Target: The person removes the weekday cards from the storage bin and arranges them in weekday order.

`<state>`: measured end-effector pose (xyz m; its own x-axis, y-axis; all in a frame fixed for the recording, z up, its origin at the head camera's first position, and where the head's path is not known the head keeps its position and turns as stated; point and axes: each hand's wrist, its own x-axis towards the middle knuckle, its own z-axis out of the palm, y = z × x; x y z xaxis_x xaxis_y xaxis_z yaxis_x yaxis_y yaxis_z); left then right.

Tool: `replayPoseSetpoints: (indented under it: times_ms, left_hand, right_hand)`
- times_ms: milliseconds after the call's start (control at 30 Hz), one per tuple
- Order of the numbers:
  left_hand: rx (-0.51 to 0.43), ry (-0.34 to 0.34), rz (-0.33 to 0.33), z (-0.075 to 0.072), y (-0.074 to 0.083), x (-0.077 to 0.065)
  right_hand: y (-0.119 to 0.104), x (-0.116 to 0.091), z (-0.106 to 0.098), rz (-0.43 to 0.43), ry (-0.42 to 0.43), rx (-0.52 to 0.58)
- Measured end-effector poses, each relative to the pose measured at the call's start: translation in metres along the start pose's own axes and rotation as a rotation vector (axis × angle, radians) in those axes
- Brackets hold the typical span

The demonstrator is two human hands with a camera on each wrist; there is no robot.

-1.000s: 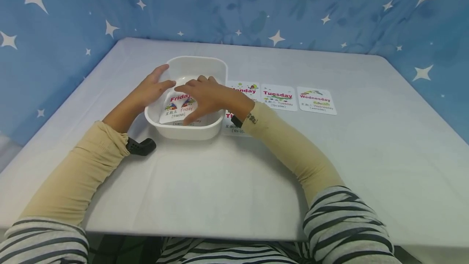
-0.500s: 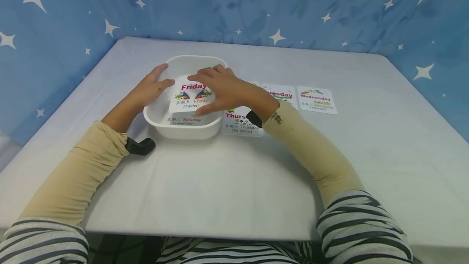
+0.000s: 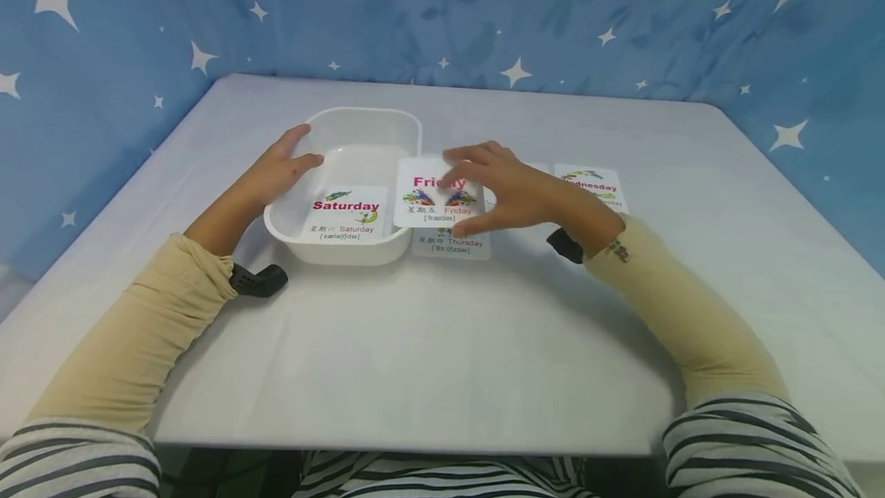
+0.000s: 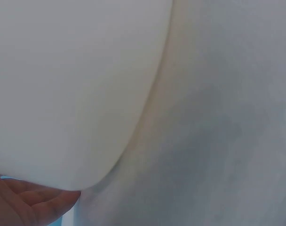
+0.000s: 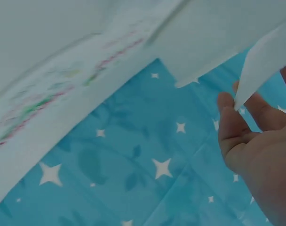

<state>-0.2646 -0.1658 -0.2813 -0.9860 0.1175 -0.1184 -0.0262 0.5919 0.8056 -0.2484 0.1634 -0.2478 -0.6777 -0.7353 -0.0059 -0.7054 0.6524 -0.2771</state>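
We log nearest first: Thurs. card (image 3: 452,247) on table (image 3: 359,360), at 4 o'clock of white tub (image 3: 359,129); reads "星期四 Thursday". Sat. card (image 3: 346,217) ("Saturday 星期六") lies in tub's 6 o'clock end. R hand (image 3: 515,189) pinches Fri. card (image 3: 427,202) ("Friday 星期五") over 3 o'clock rim. Farther out, approx. 3 o'clock: Wed. card (image 3: 601,181), partly hidden. L hand (image 3: 278,169) clasps rim, 9 o'clock. Starry backdrop (image 3: 525,14) behind.

The held card (image 3: 432,204) reads “Friday” in red (one letter covered) over “星期五 Friday” — the Saturday card (image 3: 346,215) in the white tub (image 3: 339,255) has “Saturday” above “星期六 Saturday”, the Thursday card (image 3: 451,249) shows “星期四 Thursday”, each with a bracketed phonetic line — and a partly hidden card (image 3: 596,179) ends in “nesday”; lettering (image 5: 117,51) seen from the right wrist is blurred
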Motion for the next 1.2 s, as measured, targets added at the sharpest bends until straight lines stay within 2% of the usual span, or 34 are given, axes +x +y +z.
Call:
replayPoseSetpoints:
  times_ms: [167,300,533,733,933,1200]
  left_hand:
    - [-0.007,-0.005,0.002,0.002,-0.002,0.001]
    - [-0.011,-0.004,-0.005,0.001,-0.003,0.0]
    - [-0.002,-0.005,-0.015,0.002,-0.005,-0.001]
    - [0.006,-0.009,-0.022,0.005,-0.001,0.002]
    - [0.018,-0.009,-0.028,0.007,0.0,0.003]
    - [0.015,-0.003,-0.024,0.005,-0.001,0.002]
  right_hand:
    - [0.026,-0.044,0.009,0.033,-0.035,0.044]
    - [0.041,-0.06,0.013,0.073,-0.068,0.05]
    - [0.05,-0.07,0.003,0.151,-0.138,-0.015]
    - [0.052,-0.079,-0.009,0.2,-0.163,-0.021]
    - [0.056,-0.08,-0.006,0.243,-0.218,-0.019]
    - [0.061,-0.075,-0.001,0.245,-0.258,-0.022]
